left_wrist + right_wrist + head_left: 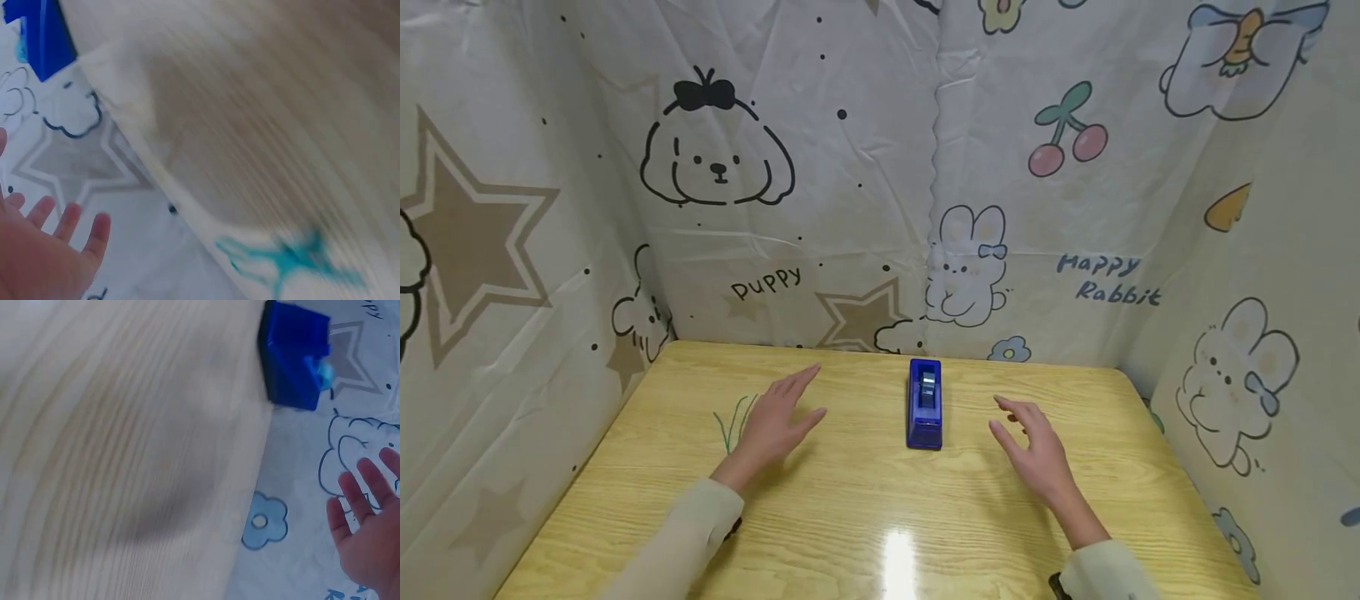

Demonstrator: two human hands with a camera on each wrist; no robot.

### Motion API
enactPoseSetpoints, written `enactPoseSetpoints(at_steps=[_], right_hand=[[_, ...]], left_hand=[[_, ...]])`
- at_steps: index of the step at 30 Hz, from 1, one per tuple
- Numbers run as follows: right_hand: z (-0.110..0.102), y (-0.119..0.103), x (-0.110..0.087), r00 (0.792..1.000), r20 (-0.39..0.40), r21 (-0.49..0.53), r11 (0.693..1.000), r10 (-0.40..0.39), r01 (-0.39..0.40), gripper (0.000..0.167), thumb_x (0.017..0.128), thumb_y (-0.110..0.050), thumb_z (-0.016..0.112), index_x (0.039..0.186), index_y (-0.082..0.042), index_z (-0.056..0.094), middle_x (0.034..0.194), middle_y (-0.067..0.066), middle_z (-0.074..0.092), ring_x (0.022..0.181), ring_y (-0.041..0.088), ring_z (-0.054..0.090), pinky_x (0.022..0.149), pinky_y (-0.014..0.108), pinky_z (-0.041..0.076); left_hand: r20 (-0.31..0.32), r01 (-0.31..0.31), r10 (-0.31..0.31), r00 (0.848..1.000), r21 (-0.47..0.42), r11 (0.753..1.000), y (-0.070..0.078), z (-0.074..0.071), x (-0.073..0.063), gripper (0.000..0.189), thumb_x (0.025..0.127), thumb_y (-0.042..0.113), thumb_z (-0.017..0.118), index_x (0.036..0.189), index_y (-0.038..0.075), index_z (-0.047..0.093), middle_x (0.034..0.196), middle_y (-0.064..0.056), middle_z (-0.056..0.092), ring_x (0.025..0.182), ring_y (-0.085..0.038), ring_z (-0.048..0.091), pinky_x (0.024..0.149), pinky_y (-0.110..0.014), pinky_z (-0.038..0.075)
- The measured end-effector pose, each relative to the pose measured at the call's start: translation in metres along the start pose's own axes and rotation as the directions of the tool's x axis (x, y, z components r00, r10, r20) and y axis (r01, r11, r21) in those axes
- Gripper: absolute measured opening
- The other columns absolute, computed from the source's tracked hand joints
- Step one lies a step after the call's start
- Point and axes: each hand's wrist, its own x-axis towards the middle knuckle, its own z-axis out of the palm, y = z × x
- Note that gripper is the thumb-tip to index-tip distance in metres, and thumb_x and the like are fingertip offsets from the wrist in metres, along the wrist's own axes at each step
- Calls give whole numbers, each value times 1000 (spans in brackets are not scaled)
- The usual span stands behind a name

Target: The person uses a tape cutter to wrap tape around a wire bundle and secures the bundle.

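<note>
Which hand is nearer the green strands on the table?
The left hand, close to the green strands; the right hand is across from it, past the blue tape dispenser.

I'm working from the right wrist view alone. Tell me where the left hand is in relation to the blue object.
Observer: The head view shows the left hand well to the left of the blue object, not touching it.
Operator: Nothing of that side reaches my picture. Report what lies closest to that hand.
Observer: A thin, branching green thing on the table, just beside it; the left wrist view is too blurred to say what it is.
</note>
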Motion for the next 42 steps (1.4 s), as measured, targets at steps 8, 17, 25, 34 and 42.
enactPoseSetpoints(at_steps=[8, 17, 25, 34, 42], right_hand=[[17, -13, 12, 982, 75, 192, 963, 176, -187, 41, 109, -37, 55, 140, -12, 63, 126, 9, 63, 107, 21, 57, 84, 27, 44], [48, -11, 24, 940, 121, 292, 894, 318, -340, 44, 106, -40, 60, 134, -7, 68, 131, 12, 65, 105, 21, 59, 89, 31, 48], [69, -11, 34, 889, 185, 363, 811, 419, -458, 41, 105, -36, 61, 130, -4, 68, 127, 15, 65, 100, 24, 62, 78, 30, 50], [85, -15, 42, 870, 203, 393, 776, 450, -493, 38, 104, -31, 64, 124, 1, 71, 104, 9, 65, 88, 25, 61, 68, 28, 47], [92, -21, 44, 852, 230, 448, 726, 470, -522, 35, 102, -28, 67, 117, 3, 72, 87, -1, 58, 76, 15, 51, 63, 27, 45]], left_hand=[[89, 92, -65, 994, -338, 937, 34, 35, 29, 70, 105, 35, 63, 164, 22, 28, 159, -11, 43, 137, -36, 51, 105, -58, 48], [189, 231, -149, 971, -549, 803, 65, 78, 62, 65, 105, 25, 64, 162, 19, 33, 158, -15, 43, 133, -38, 54, 106, -53, 50], [223, 289, -189, 956, -629, 721, 83, 105, 81, 63, 105, 22, 64, 160, 16, 36, 156, -18, 44, 133, -42, 54, 103, -53, 53], [206, 286, -199, 958, -635, 718, 92, 115, 92, 59, 103, 17, 65, 158, 17, 41, 153, -20, 47, 129, -41, 57, 105, -52, 51], [207, 289, -203, 957, -626, 724, 96, 120, 93, 59, 104, 12, 63, 158, 16, 41, 153, -18, 48, 127, -37, 59, 104, -49, 52]])
